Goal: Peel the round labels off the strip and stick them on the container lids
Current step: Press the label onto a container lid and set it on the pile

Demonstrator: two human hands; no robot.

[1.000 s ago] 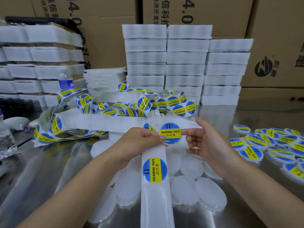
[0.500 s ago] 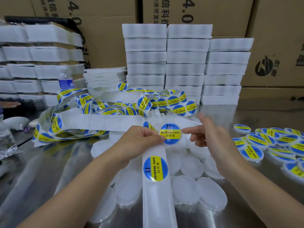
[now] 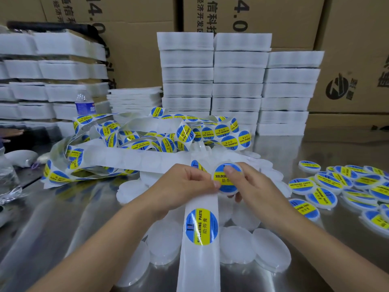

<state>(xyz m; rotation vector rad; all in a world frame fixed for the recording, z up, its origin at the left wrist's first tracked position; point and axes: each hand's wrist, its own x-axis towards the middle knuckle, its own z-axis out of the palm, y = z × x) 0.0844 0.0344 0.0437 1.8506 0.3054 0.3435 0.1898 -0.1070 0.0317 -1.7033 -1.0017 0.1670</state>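
A white backing strip runs from the bottom centre up to my hands, with one round blue-and-yellow label on it. My left hand pinches the strip at its bend. My right hand grips a translucent lid from beneath, its thumb pressing on a round label on the lid's top. Bare translucent lids lie on the metal table below my hands. Labelled lids lie at the right.
A tangled heap of label strip lies behind my hands. Stacks of white foam trays and cardboard boxes stand at the back. A water bottle stands at the left, near another person's hand.
My right hand has closed in from the right and taken up a lid under the peeled label; its thumb now presses the label down. My left hand has stayed on the strip.
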